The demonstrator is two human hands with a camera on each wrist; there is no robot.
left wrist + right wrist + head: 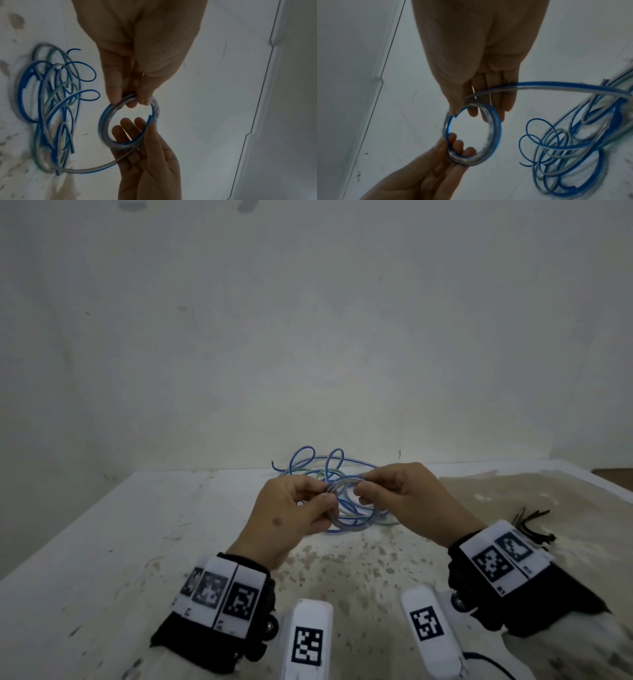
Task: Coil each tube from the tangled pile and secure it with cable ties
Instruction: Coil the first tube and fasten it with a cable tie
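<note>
Hands hold a small coil [352, 503] of clear-and-blue tube up over the middle of the tabletop [102, 542]. The left hand [291, 515] pinches one side of the coil with thumb and fingers. The right hand [404, 498] pinches the other side the same way. A loose end of the tube runs from the coil down to the pile [318, 467] near the far edge. Black ties [534, 525] lie near the right edge.

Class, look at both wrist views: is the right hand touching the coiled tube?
Touching. The right wrist view shows the right hand pinching the top of the coiled tube between thumb and fingers.
</note>
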